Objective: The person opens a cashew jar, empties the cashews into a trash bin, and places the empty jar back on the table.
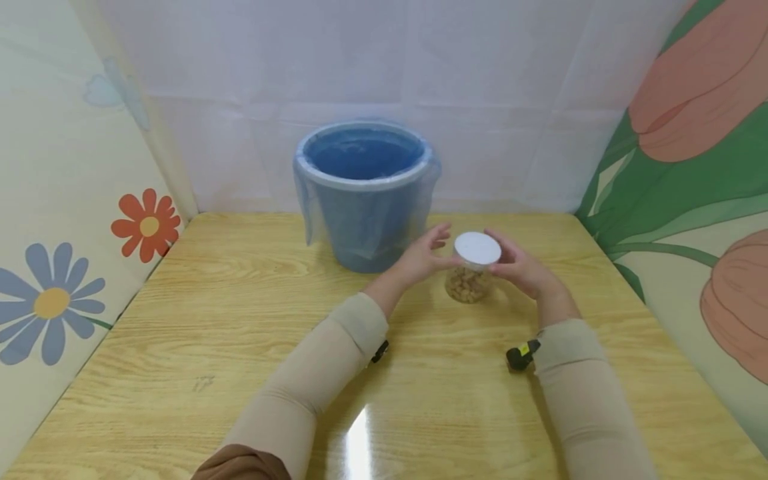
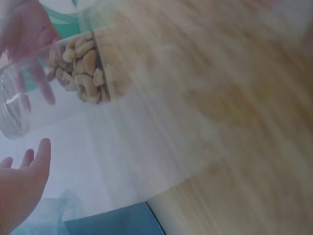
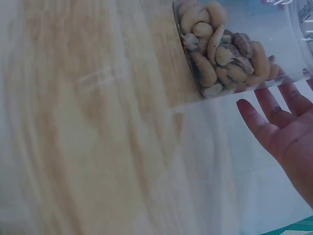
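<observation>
White-lidded jar (image 1: 468, 283) of nuts (image 3: 230, 56), its small print (image 3: 307, 22) too blurred to read, stands on the wooden table (image 1: 198, 320) right of the blue bucket (image 1: 372, 223) between my left hand (image 1: 421, 256) and right hand (image 1: 523, 268), which sit apart, fingers loosely extended around it.
</observation>
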Demonstrator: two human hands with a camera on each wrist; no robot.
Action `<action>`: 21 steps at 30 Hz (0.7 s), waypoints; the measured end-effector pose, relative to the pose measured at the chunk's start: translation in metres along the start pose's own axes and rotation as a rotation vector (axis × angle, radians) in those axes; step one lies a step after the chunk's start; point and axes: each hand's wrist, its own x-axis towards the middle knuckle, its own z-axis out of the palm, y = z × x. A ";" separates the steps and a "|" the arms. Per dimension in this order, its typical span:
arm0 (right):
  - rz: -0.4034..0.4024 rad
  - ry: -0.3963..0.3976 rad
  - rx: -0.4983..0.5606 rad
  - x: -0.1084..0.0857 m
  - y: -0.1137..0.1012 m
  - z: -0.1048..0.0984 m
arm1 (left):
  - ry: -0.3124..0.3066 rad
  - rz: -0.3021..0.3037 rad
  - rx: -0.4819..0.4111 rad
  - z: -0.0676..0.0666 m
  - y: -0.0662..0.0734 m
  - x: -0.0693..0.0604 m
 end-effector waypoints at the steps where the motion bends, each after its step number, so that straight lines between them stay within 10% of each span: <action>1: -0.004 -0.001 -0.002 0.000 0.001 0.000 | -0.004 0.002 0.005 0.001 0.000 0.001; 21: 0.057 -0.028 -0.032 0.007 0.020 0.001 | -0.045 -0.050 0.013 0.019 0.001 0.005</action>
